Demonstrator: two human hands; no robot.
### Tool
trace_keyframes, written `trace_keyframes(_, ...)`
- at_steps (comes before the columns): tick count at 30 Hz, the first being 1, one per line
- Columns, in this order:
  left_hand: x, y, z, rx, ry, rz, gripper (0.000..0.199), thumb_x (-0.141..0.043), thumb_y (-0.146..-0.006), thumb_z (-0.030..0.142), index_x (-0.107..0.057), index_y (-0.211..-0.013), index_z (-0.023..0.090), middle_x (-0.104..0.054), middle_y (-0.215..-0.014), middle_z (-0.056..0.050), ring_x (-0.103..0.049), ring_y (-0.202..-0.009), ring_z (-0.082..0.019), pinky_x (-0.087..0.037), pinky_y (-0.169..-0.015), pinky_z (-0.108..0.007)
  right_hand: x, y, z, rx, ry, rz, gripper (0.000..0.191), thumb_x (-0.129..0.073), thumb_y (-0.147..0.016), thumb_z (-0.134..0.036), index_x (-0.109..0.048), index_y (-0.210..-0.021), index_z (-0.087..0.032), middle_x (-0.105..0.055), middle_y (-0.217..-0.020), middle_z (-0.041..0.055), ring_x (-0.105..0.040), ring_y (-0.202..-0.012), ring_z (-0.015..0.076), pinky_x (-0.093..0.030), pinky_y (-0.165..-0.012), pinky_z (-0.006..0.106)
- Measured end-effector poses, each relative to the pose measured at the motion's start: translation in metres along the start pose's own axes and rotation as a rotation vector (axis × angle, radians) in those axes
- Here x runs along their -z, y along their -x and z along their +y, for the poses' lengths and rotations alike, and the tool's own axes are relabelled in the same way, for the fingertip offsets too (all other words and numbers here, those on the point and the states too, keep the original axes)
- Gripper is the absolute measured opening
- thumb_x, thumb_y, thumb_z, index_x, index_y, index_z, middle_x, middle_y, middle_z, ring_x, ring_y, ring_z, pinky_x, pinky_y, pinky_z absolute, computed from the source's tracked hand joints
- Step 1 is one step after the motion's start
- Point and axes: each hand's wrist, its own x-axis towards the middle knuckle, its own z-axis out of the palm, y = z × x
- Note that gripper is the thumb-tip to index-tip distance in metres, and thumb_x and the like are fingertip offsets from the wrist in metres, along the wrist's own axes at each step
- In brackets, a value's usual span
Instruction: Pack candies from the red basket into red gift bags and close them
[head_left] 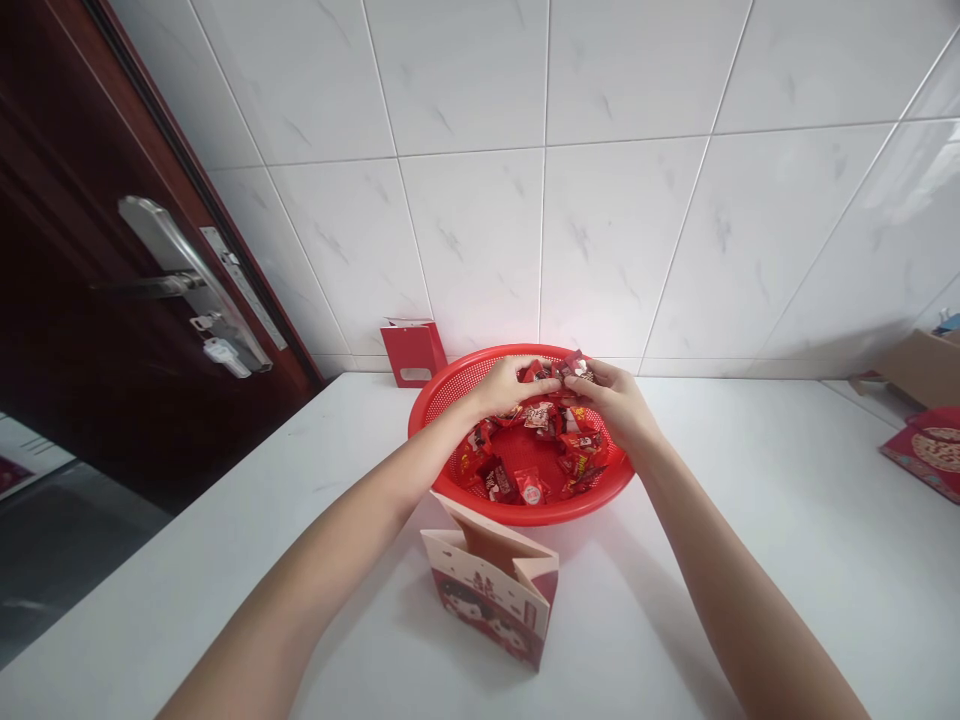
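A red plastic basket (521, 515) with perforated sides stands on the white tabletop, with wrapped candies (531, 487) in red and dark-red wrappers lying round its inside. Over its far part, my left hand (504, 388) is closed on a red-wrapped candy (537, 373). Close beside it, my right hand (621, 398) pinches a dark-red wrapped candy (576, 367) between thumb and fingers. Some of the fingers on both hands are hidden. In front of the basket, an open paper candy box (487, 610) with cartoon figures stands upright, its top flaps apart.
Against the tiled wall (480, 240) behind stands a small red paper box (414, 353). A cardboard box (911, 370) and a red printed packet (926, 452) sit at the right end of the white table (757, 490). At left is a dark door with a metal handle (187, 275) and keys.
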Motion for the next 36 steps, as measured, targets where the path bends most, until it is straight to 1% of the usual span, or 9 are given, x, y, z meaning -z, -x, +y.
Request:
trace_keyframes(4, 0.003, -0.005, -0.004, -0.016, 0.020, 0.133, 0.031, -0.070, -0.077, 0.048, -0.072, -0.088, 0.019, -0.067, -0.074, 0.000, -0.059, -0.072, -0.017, -0.046, -0.073, -0.030, 0.001, -0.001, 0.001, 0.007, 0.089, 0.126, 0.016, -0.074, -0.069, -0.030, -0.070, -0.078, -0.019, -0.066, -0.068, -0.0020, -0.061, -0.066, 0.0146, -0.053, -0.066, 0.029)
trace_keyframes(7, 0.004, -0.007, -0.006, 0.007, 0.063, 0.187, 0.033, -0.071, -0.074, 0.049, -0.072, -0.087, 0.018, -0.070, -0.078, -0.001, -0.061, -0.075, -0.018, -0.047, -0.077, -0.032, 0.002, 0.000, 0.001, 0.007, 0.098, 0.082, 0.018, -0.075, -0.069, -0.032, -0.070, -0.078, -0.018, -0.065, -0.066, -0.0024, -0.058, -0.062, 0.0135, -0.051, -0.063, 0.029)
trace_keyframes(14, 0.003, -0.002, 0.003, -0.020, 0.073, 0.023, 0.035, -0.069, -0.080, 0.050, -0.074, -0.092, 0.018, -0.075, -0.092, -0.005, -0.066, -0.087, -0.021, -0.051, -0.084, -0.034, 0.001, 0.001, -0.001, 0.018, 0.051, 0.046, 0.021, -0.078, -0.067, -0.034, -0.070, -0.077, -0.018, -0.068, -0.068, -0.0008, -0.063, -0.067, 0.0154, -0.053, -0.067, 0.030)
trace_keyframes(19, 0.001, 0.001, 0.005, -0.004, 0.057, -0.028, 0.031, -0.077, -0.073, 0.044, -0.074, -0.090, 0.018, -0.074, -0.088, -0.003, -0.066, -0.084, -0.021, -0.052, -0.078, -0.033, -0.002, 0.000, -0.005, -0.010, 0.008, 0.064, 0.022, -0.079, -0.063, -0.034, -0.069, -0.075, -0.018, -0.070, -0.066, 0.0015, -0.067, -0.067, 0.0174, -0.056, -0.070, 0.032)
trace_keyframes(24, 0.004, -0.005, -0.001, 0.024, 0.041, 0.269, 0.018, -0.071, -0.073, 0.037, -0.069, -0.073, 0.020, -0.071, -0.074, -0.001, -0.063, -0.073, -0.018, -0.050, -0.074, -0.032, -0.003, 0.003, -0.009, 0.040, 0.060, 0.175, 0.014, -0.075, -0.064, -0.029, -0.066, -0.070, -0.019, -0.061, -0.060, -0.0028, -0.060, -0.059, 0.0140, -0.049, -0.057, 0.027)
trace_keyframes(27, 0.008, -0.009, -0.003, 0.056, 0.112, 0.473, 0.017, -0.070, -0.072, 0.036, -0.068, -0.075, 0.019, -0.071, -0.077, -0.002, -0.064, -0.077, -0.019, -0.049, -0.077, -0.032, -0.005, 0.007, -0.012, 0.023, 0.107, 0.065, 0.015, -0.074, -0.069, -0.032, -0.066, -0.069, -0.019, -0.060, -0.060, -0.0030, -0.056, -0.057, 0.0122, -0.045, -0.055, 0.026)
trace_keyframes(29, 0.010, -0.010, -0.003, 0.084, 0.171, 0.530, 0.019, -0.071, -0.072, 0.037, -0.069, -0.078, 0.019, -0.071, -0.079, -0.002, -0.064, -0.079, -0.019, -0.049, -0.077, -0.032, -0.006, 0.009, -0.013, -0.034, 0.152, -0.025, 0.020, -0.076, -0.072, -0.037, -0.070, -0.078, -0.020, -0.067, -0.069, 0.0000, -0.060, -0.062, 0.0148, -0.047, -0.055, 0.027)
trace_keyframes(32, 0.009, -0.009, 0.000, 0.065, 0.254, 0.467, 0.021, -0.072, -0.073, 0.039, -0.069, -0.079, 0.019, -0.071, -0.081, -0.002, -0.065, -0.080, -0.019, -0.050, -0.077, -0.033, -0.008, 0.010, -0.013, -0.072, 0.221, -0.002, 0.029, -0.077, -0.075, -0.043, -0.074, -0.093, -0.020, -0.076, -0.088, 0.0061, -0.068, -0.076, 0.0210, -0.052, -0.058, 0.029)
trace_keyframes(36, 0.005, -0.004, 0.009, -0.019, 0.272, 0.191, 0.029, -0.076, -0.073, 0.042, -0.069, -0.086, 0.017, -0.073, -0.086, -0.003, -0.067, -0.084, -0.020, -0.051, -0.080, -0.033, -0.009, 0.011, -0.015, -0.051, 0.148, 0.044, 0.041, -0.078, -0.078, -0.048, -0.071, -0.110, -0.022, -0.077, -0.104, 0.0070, -0.072, -0.089, 0.0218, -0.059, -0.074, 0.033)
